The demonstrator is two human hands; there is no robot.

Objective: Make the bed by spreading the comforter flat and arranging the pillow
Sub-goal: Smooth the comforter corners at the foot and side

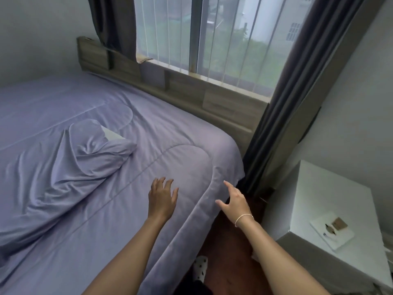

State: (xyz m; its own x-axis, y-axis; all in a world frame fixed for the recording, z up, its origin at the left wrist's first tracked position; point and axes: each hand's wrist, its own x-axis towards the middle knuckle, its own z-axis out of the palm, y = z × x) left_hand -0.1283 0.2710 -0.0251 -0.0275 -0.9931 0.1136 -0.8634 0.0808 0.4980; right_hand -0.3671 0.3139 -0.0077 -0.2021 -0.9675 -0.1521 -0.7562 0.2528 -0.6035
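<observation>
A lilac quilted comforter point(131, 188) covers the bed and hangs over its near right edge. On it at the left lies a pillow point(91, 150) in a matching lilac case, rumpled, with a white corner showing at its open end. My left hand point(162, 199) hovers over the comforter near the bed's right corner, fingers spread, holding nothing. Over the draped edge of the comforter, my right hand point(234, 201) reaches out with straight fingers, a thin white band on its wrist.
A wooden headboard point(191, 90) with shelf niches runs under the window. Dark curtains point(282, 99) hang at both sides. A white bedside cabinet point(331, 205) with a small tray stands at the right. A narrow strip of brown floor point(229, 252) lies between bed and cabinet.
</observation>
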